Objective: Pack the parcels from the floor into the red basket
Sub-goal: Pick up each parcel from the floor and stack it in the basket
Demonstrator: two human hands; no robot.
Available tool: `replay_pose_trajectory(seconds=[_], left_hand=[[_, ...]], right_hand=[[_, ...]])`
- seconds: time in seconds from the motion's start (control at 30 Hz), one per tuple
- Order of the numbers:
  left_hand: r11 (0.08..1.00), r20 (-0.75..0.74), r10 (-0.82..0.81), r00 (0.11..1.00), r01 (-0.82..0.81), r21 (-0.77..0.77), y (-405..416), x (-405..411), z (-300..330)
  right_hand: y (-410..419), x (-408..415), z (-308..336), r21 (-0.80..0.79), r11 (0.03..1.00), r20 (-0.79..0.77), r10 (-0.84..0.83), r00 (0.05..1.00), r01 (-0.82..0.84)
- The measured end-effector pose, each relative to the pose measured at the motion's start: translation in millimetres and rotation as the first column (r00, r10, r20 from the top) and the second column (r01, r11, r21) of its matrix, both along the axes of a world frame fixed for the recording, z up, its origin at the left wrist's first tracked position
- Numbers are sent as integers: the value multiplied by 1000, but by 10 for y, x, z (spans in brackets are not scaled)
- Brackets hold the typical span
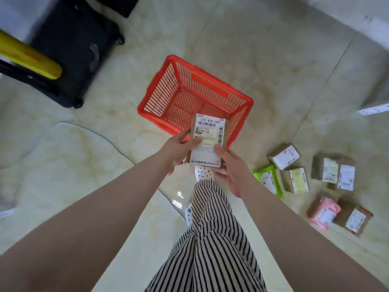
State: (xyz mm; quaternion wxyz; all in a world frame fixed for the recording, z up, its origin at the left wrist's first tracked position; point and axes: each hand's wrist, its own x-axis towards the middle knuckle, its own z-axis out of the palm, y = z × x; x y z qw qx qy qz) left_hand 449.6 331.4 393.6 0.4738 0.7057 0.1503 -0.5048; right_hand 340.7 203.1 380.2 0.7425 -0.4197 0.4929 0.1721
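The red basket [162, 89] stands on the pale tiled floor ahead of me, with nothing inside it. Over its near rim I hold a brown cardboard parcel [207, 133] with a white shipping label facing up. My left hand [179, 148] grips the parcel's left edge, thumb on the label. My right hand [229, 169] grips its lower right corner, thumb on top. Several more parcels lie on the floor to the right: a brown box [284, 155], a green bag [268, 179], a pink bag [323, 210] and other brown boxes [353, 219].
A black wheeled case [77, 49] with a yellow bar [29, 57] across it stands at the far left. A thin cable [101, 135] curves over the floor on the left. My striped trousers [212, 228] and spotted slipper [203, 172] are below the parcel. A white wall base [357, 20] runs at upper right.
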Motion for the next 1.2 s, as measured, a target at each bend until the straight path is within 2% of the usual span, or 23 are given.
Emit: replay_pose_trajectory(seconds=[0.17,0.37,0.6,0.77,0.93,1.2], left_hand=[[999,1,-41,999,41,30,-18,758,-49],[992,10,124,992,-124,-6,-58,1474,-356],[962,-196,273,942,-271,39,48,2082,-990],[951,-192,307,932,-292,103,99,2455,-1648],[950,-151,287,946,-260,176,84,2625,-2576],[958,-66,154,986,-133,256,-62,2707,-3940]], right_hand=[[-10,794,-60,-42,998,27,41,999,-40],[42,1663,-307,-39,999,-30,-36,999,35],[250,2357,-767,-46,991,-97,-129,987,125],[386,2807,-1360,-14,978,-168,-208,964,209],[448,2981,-2276,-49,973,-188,-232,954,227],[368,3151,-3709,-170,976,-171,-166,971,137]])
